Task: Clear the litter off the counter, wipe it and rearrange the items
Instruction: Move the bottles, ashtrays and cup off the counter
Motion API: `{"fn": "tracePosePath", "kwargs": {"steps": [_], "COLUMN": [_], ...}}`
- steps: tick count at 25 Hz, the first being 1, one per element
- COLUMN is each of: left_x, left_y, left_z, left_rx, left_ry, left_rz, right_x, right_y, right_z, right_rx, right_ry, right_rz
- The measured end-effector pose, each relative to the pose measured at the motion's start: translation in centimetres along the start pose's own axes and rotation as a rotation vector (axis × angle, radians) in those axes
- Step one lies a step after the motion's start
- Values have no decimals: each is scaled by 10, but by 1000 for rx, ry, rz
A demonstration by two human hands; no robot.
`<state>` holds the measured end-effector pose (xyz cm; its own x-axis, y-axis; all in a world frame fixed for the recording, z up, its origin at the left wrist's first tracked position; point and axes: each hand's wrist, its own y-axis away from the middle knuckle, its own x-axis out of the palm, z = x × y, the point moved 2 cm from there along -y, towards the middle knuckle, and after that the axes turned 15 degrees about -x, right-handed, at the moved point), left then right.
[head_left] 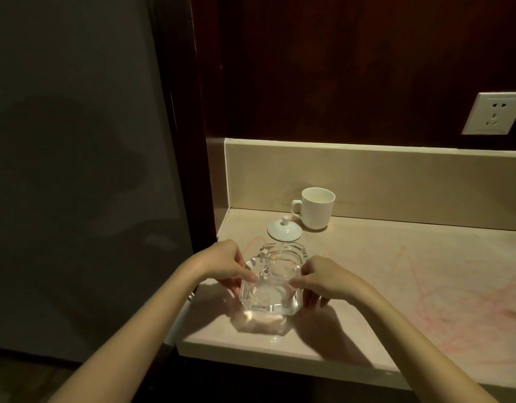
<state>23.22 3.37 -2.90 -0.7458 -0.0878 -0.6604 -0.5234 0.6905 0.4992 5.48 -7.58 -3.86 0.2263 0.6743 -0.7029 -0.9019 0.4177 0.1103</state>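
A clear, thick glass ashtray (270, 289) is held a little above the beige stone counter (396, 286), near its front left corner. My left hand (222, 264) grips its left rim, thumb on top and fingers underneath. My right hand (323, 279) grips the right rim the same way. A second clear glass ashtray (283, 251) lies on the counter just behind the held one. Behind that, a white cup lid (284, 229) lies flat, and a white mug (316, 207) stands upright near the backsplash.
Faint pink veining runs across the counter to the right. A white wall socket (494, 113) sits on the dark wood panel above the backsplash. A dark wooden post and a grey wall bound the counter on the left.
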Motion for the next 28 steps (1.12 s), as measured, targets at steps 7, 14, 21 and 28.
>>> {"fn": "tracePosePath", "kwargs": {"steps": [7, 14, 21, 28], "left_x": [-3, 6, 6, 9], "left_y": [-30, -65, -73, -72], "left_z": [-37, -34, -32, -26], "left_rx": [24, -53, -87, -83], "left_ry": [148, 183, 196, 264], "left_rz": [-33, -68, -51, -30], "right_x": [-44, -41, -41, -38], "right_y": [-26, -53, -62, -63], "right_z": [-18, -41, -47, -52], "right_rx": [-3, 45, 33, 27], "right_ry": [-107, -48, -110, -149], "right_rz": [-180, -185, -162, -172]}}
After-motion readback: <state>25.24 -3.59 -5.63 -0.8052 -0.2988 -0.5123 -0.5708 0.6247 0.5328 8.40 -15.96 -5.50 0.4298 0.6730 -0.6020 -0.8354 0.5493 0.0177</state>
